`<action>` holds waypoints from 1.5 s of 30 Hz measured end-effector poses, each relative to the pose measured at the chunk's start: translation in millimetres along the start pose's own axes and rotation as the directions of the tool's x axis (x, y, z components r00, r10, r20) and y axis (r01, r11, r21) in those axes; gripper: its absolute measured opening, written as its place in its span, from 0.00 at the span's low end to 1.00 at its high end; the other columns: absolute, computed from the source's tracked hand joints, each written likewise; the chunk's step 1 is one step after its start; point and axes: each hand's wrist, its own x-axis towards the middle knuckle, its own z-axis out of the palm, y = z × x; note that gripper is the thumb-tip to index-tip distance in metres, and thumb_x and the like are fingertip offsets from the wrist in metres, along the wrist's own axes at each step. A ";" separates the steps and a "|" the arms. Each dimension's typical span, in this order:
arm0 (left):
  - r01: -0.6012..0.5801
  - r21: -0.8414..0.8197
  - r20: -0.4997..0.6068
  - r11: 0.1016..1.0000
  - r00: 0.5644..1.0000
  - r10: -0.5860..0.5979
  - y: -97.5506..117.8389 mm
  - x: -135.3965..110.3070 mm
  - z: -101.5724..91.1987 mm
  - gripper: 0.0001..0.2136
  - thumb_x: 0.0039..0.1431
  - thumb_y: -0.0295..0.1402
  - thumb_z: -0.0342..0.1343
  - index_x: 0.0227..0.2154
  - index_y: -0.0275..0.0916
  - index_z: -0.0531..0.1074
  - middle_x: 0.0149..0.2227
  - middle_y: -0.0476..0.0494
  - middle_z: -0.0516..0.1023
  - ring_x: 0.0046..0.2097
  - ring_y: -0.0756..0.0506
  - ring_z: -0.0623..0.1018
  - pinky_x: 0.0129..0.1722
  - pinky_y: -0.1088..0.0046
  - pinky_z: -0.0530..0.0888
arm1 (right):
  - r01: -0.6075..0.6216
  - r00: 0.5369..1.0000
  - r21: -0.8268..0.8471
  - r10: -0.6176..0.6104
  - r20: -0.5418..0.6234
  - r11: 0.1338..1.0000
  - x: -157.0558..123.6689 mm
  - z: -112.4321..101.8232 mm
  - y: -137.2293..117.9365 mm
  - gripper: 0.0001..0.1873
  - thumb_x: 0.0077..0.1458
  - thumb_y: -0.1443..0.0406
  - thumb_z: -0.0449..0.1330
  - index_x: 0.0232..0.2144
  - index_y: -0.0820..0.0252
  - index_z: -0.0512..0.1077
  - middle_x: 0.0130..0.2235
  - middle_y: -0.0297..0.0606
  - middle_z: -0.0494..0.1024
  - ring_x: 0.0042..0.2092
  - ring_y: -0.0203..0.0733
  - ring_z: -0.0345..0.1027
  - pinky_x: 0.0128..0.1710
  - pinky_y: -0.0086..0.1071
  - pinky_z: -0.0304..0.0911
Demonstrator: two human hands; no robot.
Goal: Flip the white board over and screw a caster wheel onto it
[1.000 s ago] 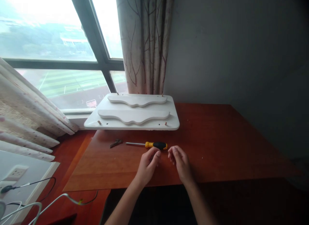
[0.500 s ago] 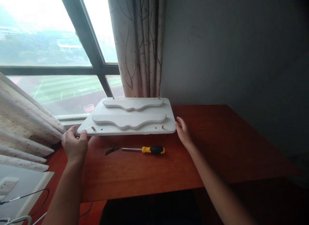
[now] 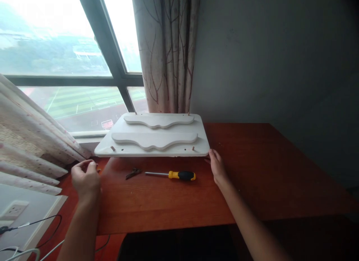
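Flanking hands: left hand (image 3: 86, 178) at lower left, right hand (image 3: 216, 164) just right of centre, forearms rising from the bottom edge and spread wide.
Left hand pose: fingers half curled and unclenched, thumb up near the forefinger, apart from and just below the board's near left corner.
Right hand pose: fingertips at the near right corner, thumb uppermost, other fingers lower by the edge; whether they grip, I cannot tell.
White board: a flat white rectangular board with rounded corners (image 3: 201, 135), lying left of centre on the table's far left part, its left end reaching past the table's edge.
On the board: two white wavy-edged strips (image 3: 155, 140), one behind the other, and short brown pegs (image 3: 113, 148) standing near the corners.
Table: reddish-brown, wood-grained table (image 3: 168, 205), spanning the middle and right.
Below the board: a yellow-and-black-handled screwdriver (image 3: 182, 175), shaft pointing left; beside its tip, a small dark pile of pieces (image 3: 133, 173), too small to make out.
Room: grey-framed window (image 3: 112, 81) at upper left above a green sports field; branch-patterned pale curtain (image 3: 168, 48) at top centre; plain grey wall (image 3: 252, 59) at upper right; white wall socket (image 3: 15, 210) at lower left.
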 end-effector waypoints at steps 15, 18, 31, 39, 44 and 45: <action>-0.562 0.190 0.610 0.805 0.710 0.352 56.1 -70.7 9.5 0.18 0.69 0.43 0.42 0.50 0.45 0.73 0.50 0.42 0.72 0.43 0.43 0.79 0.40 0.69 0.75 | 0.528 0.715 -0.169 -0.329 0.616 0.832 -71.1 14.8 -36.4 0.15 0.64 0.64 0.56 0.50 0.50 0.76 0.48 0.40 0.78 0.49 0.45 0.70 0.53 0.43 0.67; -0.566 0.132 0.612 0.814 0.692 0.383 58.7 -77.8 12.0 0.17 0.69 0.43 0.43 0.48 0.44 0.74 0.48 0.42 0.73 0.42 0.42 0.79 0.40 0.68 0.75 | 0.524 0.700 -0.156 -0.319 0.639 0.837 -69.0 2.2 -37.5 0.15 0.64 0.65 0.56 0.50 0.49 0.77 0.48 0.39 0.78 0.49 0.45 0.69 0.53 0.42 0.67; -0.679 -0.040 0.659 0.733 0.533 0.530 106.8 -158.8 18.2 0.13 0.69 0.35 0.44 0.46 0.45 0.74 0.43 0.42 0.74 0.36 0.46 0.78 0.36 0.69 0.73 | 0.402 0.802 -0.339 -0.147 0.580 0.851 -63.4 -116.6 -26.9 0.14 0.61 0.64 0.59 0.46 0.43 0.79 0.50 0.39 0.78 0.52 0.49 0.72 0.54 0.46 0.68; -0.669 -0.012 0.632 0.743 0.571 0.525 111.8 -168.8 22.2 0.11 0.69 0.35 0.46 0.46 0.45 0.73 0.45 0.44 0.74 0.37 0.46 0.78 0.36 0.69 0.73 | 0.357 0.804 -0.389 -0.068 0.591 0.849 -65.9 -120.2 -28.3 0.20 0.59 0.65 0.60 0.53 0.49 0.74 0.56 0.40 0.74 0.59 0.48 0.67 0.62 0.47 0.61; -0.659 -0.023 0.620 0.752 0.581 0.528 111.2 -167.5 19.2 0.11 0.68 0.34 0.47 0.47 0.45 0.72 0.45 0.44 0.74 0.37 0.46 0.78 0.35 0.70 0.73 | 0.342 0.777 -0.378 -0.032 0.629 0.860 -59.6 -120.8 -30.5 0.17 0.61 0.67 0.58 0.51 0.49 0.76 0.55 0.38 0.76 0.58 0.45 0.68 0.62 0.44 0.61; -0.657 -0.022 0.622 0.753 0.581 0.525 111.3 -167.3 18.8 0.11 0.68 0.33 0.47 0.47 0.45 0.72 0.45 0.44 0.74 0.37 0.46 0.78 0.36 0.70 0.73 | 0.338 0.770 -0.371 -0.028 0.637 0.865 -58.7 -122.5 -30.2 0.17 0.61 0.67 0.58 0.50 0.49 0.76 0.55 0.38 0.76 0.58 0.45 0.68 0.62 0.44 0.60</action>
